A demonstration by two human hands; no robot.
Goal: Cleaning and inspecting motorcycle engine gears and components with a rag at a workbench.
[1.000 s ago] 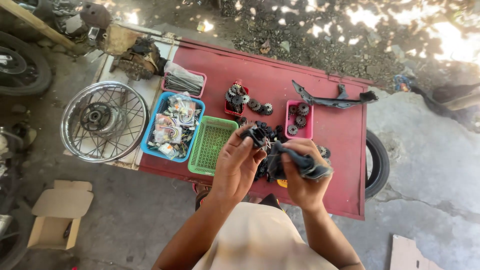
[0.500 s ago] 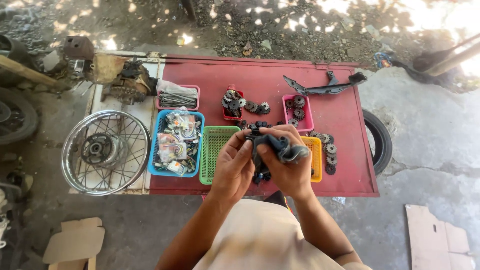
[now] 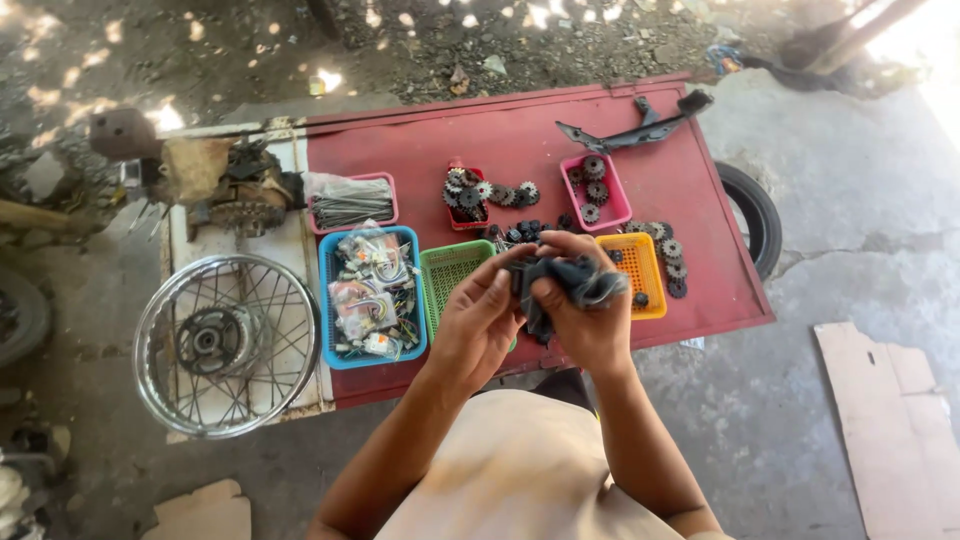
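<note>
Gripping a dark grey crumpled cloth [image 3: 575, 282] around a small black metal part, the right hand [image 3: 590, 315] holds it above the red metal table's [image 3: 690, 180] near edge, left hand [image 3: 480, 320] closing alongside, fingers touching.

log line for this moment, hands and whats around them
left hand: on dark rag | right hand: gripping dark rag | below: green basket, orange basket, red table

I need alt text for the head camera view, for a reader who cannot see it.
Seen from above, a person's left hand and right hand hold a dark grey cloth over a red table. On it sit small baskets: blue, green, orange and pink, with loose gears. A spoked wheel lies to the left.
</note>
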